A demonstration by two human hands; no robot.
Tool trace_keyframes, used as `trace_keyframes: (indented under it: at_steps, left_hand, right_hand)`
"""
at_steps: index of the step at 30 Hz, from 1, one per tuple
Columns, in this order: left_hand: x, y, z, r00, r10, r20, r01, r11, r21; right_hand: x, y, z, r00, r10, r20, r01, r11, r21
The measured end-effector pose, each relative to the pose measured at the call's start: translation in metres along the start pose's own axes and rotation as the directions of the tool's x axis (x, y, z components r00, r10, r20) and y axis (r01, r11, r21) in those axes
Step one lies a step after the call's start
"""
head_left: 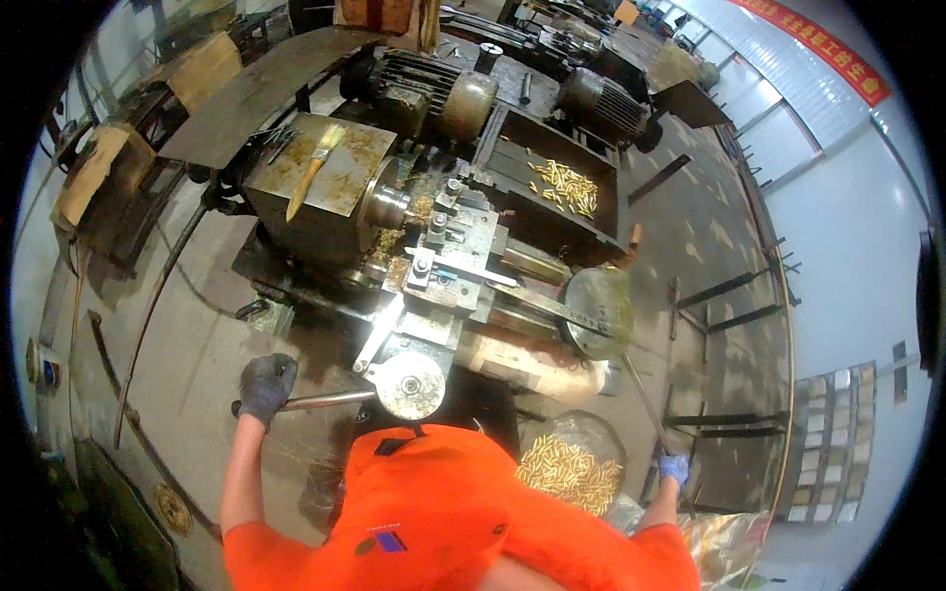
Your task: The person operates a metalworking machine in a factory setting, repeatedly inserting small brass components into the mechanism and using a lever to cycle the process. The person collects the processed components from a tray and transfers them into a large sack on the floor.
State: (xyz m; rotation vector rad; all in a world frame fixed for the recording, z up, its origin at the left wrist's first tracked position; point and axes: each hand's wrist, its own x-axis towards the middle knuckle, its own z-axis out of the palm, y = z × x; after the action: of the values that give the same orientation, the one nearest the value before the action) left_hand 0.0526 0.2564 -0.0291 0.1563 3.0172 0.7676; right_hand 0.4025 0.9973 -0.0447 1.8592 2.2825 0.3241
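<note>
My left hand (266, 386), in a dark grey glove, is closed around the outer end of a metal lever (333, 400). That lever runs into a round metal hub (411, 385) at the near end of a lathe's slide. Off to the right, my right hand (674, 467), in a blue-purple glove, is wrapped round the lower end of a long thin rod (644, 398). The rod rises toward a round plate (597, 313) beside the lathe bed. Between the arms, the tool slide (458, 241) carries clamped cutting tools and faces the spindle (387, 205).
A wooden-handled brush (313, 172) lies on the oily headstock (340, 163). Small brass pieces (567, 187) lie in a dark metal trough (512, 202) behind the slide. More brass pieces (567, 475) fill a basin near my right side. Metal racks (734, 424) stand at the right.
</note>
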Motion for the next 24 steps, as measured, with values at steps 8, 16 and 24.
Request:
trace_keyframes:
  at_steps: [8, 16, 24]
  left_hand:
    - [0.001, 0.006, -0.004, 0.994, -0.101, 0.052, 0.102, 0.994, -0.029]
    - [-0.001, 0.002, -0.003, 0.992, -0.121, 0.028, 0.122, 0.992, -0.036]
    - [-0.001, 0.006, -0.005, 0.996, -0.085, 0.022, 0.086, 0.994, -0.068]
  right_hand:
    - [-0.003, 0.006, 0.008, 1.000, 0.028, -0.002, -0.028, 0.999, 0.045]
    - [-0.024, -0.005, -0.009, 0.998, 0.047, 0.043, -0.050, 0.997, 0.062]
    - [-0.027, 0.002, -0.001, 0.998, 0.055, 0.021, -0.056, 0.996, 0.063]
